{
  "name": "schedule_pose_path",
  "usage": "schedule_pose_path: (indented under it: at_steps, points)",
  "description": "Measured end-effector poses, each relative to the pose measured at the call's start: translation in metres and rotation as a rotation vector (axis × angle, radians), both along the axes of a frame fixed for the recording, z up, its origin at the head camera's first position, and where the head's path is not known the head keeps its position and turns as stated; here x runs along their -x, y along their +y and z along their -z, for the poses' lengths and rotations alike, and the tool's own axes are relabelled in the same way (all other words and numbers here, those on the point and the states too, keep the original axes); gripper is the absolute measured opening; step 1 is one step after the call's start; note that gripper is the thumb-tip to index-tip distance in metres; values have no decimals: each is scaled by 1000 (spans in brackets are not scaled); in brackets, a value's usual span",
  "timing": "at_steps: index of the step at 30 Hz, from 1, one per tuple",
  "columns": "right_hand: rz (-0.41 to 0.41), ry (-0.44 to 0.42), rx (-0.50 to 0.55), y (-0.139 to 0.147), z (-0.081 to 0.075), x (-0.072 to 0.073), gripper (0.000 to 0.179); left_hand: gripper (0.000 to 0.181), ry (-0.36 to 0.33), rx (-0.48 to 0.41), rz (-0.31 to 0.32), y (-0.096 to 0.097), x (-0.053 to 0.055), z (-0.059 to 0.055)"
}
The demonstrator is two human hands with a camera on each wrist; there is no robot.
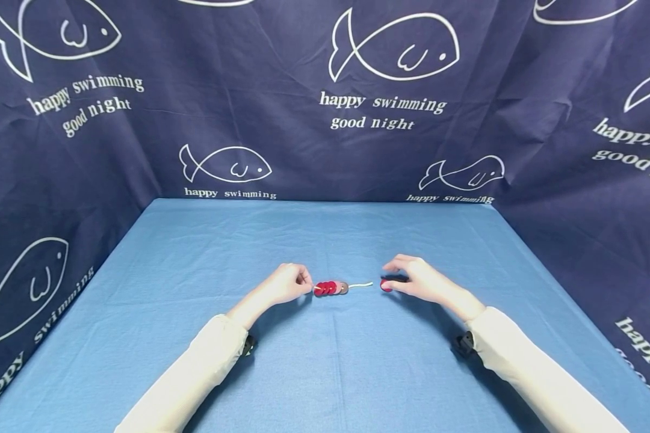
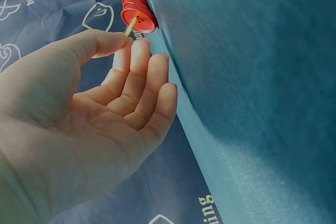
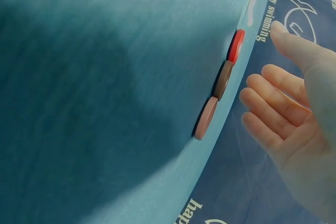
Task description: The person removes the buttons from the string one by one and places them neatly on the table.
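Observation:
Several red buttons (image 1: 325,288), with a pinkish and a brown button (image 1: 344,288) beside them, sit threaded in a row on a pale string (image 1: 362,284). My left hand (image 1: 289,284) pinches the string's short yellowish end (image 2: 131,27) between thumb and index finger, beside the outermost red button. The string's long end points toward my right hand (image 1: 418,280). That hand hovers over three loose buttons, its fingers spread from the thumb and holding nothing. In the right wrist view a red button (image 3: 237,45), a brown button (image 3: 223,80) and a pink button (image 3: 206,118) lie in line.
A blue cloth (image 1: 325,367) covers the table. Dark blue curtains (image 1: 303,78) with white fish drawings and lettering hang behind it and at both sides. A dark wrist camera (image 1: 464,343) sits under the right sleeve, another (image 1: 249,344) by the left one.

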State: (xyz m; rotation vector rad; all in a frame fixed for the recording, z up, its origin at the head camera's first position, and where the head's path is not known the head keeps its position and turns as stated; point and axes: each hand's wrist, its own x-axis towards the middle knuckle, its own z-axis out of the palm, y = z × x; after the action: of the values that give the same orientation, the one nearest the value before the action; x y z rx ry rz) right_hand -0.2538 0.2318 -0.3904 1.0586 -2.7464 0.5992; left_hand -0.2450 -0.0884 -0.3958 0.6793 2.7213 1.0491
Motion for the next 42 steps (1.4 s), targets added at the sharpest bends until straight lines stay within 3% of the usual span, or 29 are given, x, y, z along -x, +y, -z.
schedule_pose_path:
  at_steps: [9,27,36,42]
  points:
    - [-30,-13,-5,-6,-2,1,32,6,6,1,13,0,0,1]
    - [-99,51,26,-19,0,3,30,7,-11,19,6,1,2,3]
    - [-100,-10,24,-27,-2,3,32,8,1,17,11,1,3,4]
    - [-123,6,25,-32,-1,4,32,8,2,17,17,1,3,5]
